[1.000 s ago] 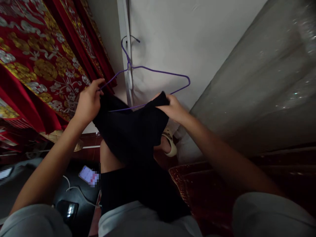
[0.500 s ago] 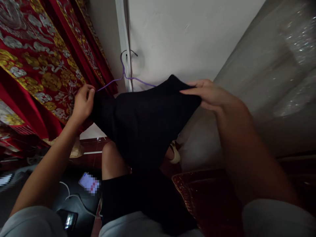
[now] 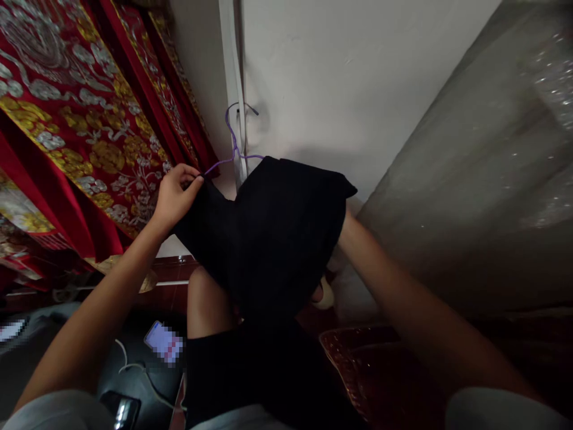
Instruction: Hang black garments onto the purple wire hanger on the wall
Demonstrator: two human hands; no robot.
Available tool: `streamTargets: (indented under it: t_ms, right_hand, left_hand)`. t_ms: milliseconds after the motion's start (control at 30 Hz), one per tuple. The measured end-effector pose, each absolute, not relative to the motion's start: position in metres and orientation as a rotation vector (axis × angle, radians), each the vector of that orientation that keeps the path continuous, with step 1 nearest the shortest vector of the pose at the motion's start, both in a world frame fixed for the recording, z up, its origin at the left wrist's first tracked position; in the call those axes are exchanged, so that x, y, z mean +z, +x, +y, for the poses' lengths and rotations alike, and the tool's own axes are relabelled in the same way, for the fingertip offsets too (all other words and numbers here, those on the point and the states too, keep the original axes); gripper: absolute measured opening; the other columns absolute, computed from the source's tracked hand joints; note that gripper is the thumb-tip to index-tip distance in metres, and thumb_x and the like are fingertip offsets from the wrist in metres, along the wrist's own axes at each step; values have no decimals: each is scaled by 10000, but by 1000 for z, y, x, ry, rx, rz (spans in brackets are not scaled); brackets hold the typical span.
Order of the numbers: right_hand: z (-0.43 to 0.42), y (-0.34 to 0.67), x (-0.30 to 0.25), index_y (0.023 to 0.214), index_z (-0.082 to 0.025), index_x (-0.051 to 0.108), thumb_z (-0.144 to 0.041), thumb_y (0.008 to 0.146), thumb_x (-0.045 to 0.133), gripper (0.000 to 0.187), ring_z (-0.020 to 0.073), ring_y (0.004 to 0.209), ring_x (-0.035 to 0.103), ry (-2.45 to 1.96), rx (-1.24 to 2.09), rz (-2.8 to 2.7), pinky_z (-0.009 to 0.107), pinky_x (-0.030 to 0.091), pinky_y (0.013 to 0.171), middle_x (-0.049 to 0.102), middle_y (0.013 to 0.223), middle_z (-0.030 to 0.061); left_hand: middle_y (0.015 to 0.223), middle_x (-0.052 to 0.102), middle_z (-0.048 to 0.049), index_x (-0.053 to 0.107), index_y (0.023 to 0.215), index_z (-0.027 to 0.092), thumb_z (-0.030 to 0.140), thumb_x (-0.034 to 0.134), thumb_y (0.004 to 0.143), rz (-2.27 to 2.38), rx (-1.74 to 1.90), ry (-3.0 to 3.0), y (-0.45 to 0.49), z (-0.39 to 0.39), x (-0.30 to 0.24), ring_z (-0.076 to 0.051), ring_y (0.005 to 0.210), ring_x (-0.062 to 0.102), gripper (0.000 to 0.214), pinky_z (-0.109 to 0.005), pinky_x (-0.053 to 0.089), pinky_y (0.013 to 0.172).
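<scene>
A black garment [image 3: 273, 233] hangs in front of me, draped over a purple wire hanger [image 3: 233, 140] whose hook and neck show above the cloth. My left hand [image 3: 175, 196] pinches the left end of the hanger together with the garment's edge. My right forearm [image 3: 394, 304] reaches in from the right and goes behind the garment. The right hand itself is hidden by the cloth. Below the garment my bare knee [image 3: 203, 295] and dark shorts show.
A red and gold patterned cloth [image 3: 76, 119] hangs at the left. A white wall [image 3: 335, 77] with a vertical strip is straight ahead, and a grey glittery fabric [image 3: 483, 179] fills the right. Two phones [image 3: 163, 342] with a white cable lie at lower left. A dark red cushion [image 3: 367, 370] sits at lower right.
The garment has been pulled over the hanger, covering most of its wire. My right hand moved from on top of the cloth's right edge to behind it. My left hand stayed at the left end.
</scene>
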State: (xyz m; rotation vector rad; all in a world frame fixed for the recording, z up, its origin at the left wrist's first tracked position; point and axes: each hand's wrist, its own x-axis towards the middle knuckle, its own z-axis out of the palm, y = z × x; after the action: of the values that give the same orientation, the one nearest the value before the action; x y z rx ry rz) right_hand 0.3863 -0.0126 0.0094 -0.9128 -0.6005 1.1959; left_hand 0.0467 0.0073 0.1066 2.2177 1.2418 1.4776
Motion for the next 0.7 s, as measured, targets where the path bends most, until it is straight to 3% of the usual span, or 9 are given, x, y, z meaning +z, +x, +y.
streamTargets:
  t_ms: [67, 133, 233, 367, 500, 633, 700]
  right_hand:
    - [-10, 395, 18, 852, -165, 699, -638, 947, 533, 510, 274, 914, 706, -861, 1226, -587, 427, 606, 779, 720, 885, 115]
    - [-11, 405, 33, 827, -183, 709, -665, 886, 588, 501, 306, 1026, 716, -738, 1137, -650, 453, 594, 876, 753, 941, 134]
    - [-17, 411, 64, 969, -194, 747, -527, 816, 720, 368, 292, 1200, 691, -534, 931, -905, 467, 509, 1083, 767, 1174, 114]
    - [-27, 400, 100, 1155, -263, 717, -343, 704, 815, 469, 259, 1324, 638, -442, 859, -1237, 436, 414, 1207, 713, 1343, 36]
    - [-26, 378, 121, 1248, -293, 623, -270, 825, 717, 434, 210, 1460, 510, -464, 678, -1324, 388, 376, 1243, 626, 1470, 40]
    - [-15, 362, 143, 1421, -253, 464, -205, 928, 514, 498, 128, 1515, 422, -575, 624, -1365, 336, 346, 1253, 471, 1615, 48]
    - [-18, 358, 146, 1448, -234, 456, -205, 955, 402, 497, 117, 1483, 465, -610, 729, -1337, 317, 399, 1202, 469, 1617, 42]
  left_hand:
    - [759, 659, -24, 639, 838, 181, 270, 708, 895, 1285, 1504, 2219, 47, 9, 106, -159, 708, 630, 126, -275, 495, 693]
    - [739, 663, -21, 648, 803, 184, 306, 745, 888, 1301, 1544, 2201, 50, 12, 108, -157, 684, 625, 178, -281, 506, 684]
    - [847, 717, -31, 688, 845, 178, 236, 795, 844, 1234, 1519, 2246, 52, 19, 113, -172, 807, 674, 122, -304, 558, 809]
    - [1002, 737, -38, 702, 1010, 114, 111, 770, 857, 1225, 1436, 2317, 43, 24, 119, -177, 1000, 682, 168, -391, 528, 1048]
    - [976, 710, -17, 651, 1011, 73, 93, 773, 865, 1245, 1432, 2290, 40, 33, 122, -157, 1026, 650, 192, -417, 490, 1112]
    - [953, 715, -23, 661, 964, 68, 32, 720, 853, 1199, 1393, 2236, 50, 49, 130, -134, 954, 669, 130, -322, 527, 1013]
    - [926, 722, -18, 676, 921, 81, 18, 706, 833, 1148, 1423, 2218, 52, 51, 133, -123, 918, 670, 112, -283, 530, 960]
